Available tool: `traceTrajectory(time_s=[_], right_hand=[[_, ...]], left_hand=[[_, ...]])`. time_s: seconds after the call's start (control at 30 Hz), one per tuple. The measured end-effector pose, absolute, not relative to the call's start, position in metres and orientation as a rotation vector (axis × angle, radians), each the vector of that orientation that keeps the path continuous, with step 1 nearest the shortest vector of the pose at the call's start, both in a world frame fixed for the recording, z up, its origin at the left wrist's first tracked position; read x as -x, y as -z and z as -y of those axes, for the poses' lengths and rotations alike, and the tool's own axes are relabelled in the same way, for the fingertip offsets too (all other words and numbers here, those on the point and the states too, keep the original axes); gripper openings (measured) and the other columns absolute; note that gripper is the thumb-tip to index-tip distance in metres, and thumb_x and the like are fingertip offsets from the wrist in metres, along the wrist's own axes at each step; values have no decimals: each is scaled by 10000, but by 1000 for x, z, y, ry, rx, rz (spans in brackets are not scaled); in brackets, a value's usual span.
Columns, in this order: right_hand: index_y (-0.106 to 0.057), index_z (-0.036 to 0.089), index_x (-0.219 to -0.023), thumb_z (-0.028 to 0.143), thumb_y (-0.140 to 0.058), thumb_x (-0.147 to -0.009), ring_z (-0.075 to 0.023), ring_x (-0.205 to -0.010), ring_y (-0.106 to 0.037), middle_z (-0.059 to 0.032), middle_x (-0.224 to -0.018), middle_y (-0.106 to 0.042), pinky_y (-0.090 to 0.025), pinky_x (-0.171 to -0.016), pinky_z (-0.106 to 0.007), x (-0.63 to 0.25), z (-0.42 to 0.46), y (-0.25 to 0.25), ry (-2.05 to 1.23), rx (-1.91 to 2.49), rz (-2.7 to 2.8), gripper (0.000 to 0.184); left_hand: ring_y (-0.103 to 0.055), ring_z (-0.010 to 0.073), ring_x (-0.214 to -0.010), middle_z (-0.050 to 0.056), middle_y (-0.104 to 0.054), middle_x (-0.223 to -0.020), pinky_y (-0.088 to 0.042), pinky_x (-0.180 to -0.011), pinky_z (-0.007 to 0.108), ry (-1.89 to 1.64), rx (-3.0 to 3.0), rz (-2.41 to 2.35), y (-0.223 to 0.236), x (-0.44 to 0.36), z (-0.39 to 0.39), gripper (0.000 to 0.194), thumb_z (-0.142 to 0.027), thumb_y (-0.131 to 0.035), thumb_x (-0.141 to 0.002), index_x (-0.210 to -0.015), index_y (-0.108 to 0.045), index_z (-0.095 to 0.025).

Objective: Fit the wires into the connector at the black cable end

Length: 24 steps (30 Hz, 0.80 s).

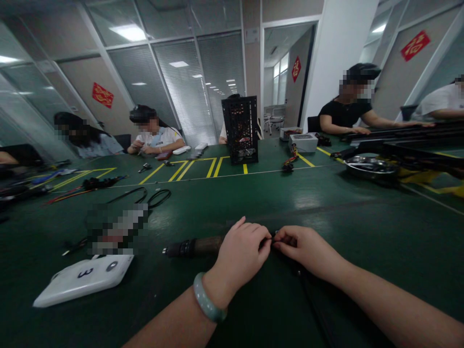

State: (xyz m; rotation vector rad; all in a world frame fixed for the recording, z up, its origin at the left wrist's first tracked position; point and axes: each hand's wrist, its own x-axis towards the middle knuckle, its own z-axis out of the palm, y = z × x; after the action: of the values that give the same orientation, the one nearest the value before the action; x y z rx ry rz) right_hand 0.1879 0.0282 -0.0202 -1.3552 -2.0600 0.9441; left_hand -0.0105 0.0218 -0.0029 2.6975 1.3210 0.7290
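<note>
My left hand (241, 256), with a pale green bangle (208, 297) on its wrist, and my right hand (304, 249) meet above the green table mat (326, 208). Their fingertips pinch a thin black wire (272, 239) between them. A thicker black cable (311, 302) runs from under my right hand toward me. A dark cylindrical tool handle (194, 247) with a black ribbed end lies behind my left hand, which hides part of it. The small pinched part is hard to make out.
A white numbered case (83, 280) and looped black cables (145, 197) lie to my left. Farther off stand a black mesh computer case (239, 129), a power supply unit (303, 143) and a metal tray (371, 169). Co-workers sit around the table.
</note>
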Motion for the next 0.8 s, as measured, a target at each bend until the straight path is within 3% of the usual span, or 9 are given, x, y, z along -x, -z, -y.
traceTrajectory(time_s=[0.6, 0.8], right_hand=[[-683, 221, -904, 282, -597, -858, -150, -711, -630, 10, -802, -700, -438, -620, -243, -187, -26, 13, -951, 1365, 2053, 115], [-687, 219, -900, 275, -597, -853, -148, -709, -626, 9, -800, -697, -435, -621, -242, -187, -25, 14, -924, 1370, 2050, 116]], left_hand=[[-601, 165, -836, -8, -638, -851, -395, -1020, 447, -717, -2683, -1339, 0, 10, -20, 99, -204, -498, -905, -866, -587, -218], [-612, 188, -897, 1, -658, -913, -365, -1052, 467, -722, -2704, -1309, 4, 11, -22, 116, -210, -598, -832, -947, -600, -225]])
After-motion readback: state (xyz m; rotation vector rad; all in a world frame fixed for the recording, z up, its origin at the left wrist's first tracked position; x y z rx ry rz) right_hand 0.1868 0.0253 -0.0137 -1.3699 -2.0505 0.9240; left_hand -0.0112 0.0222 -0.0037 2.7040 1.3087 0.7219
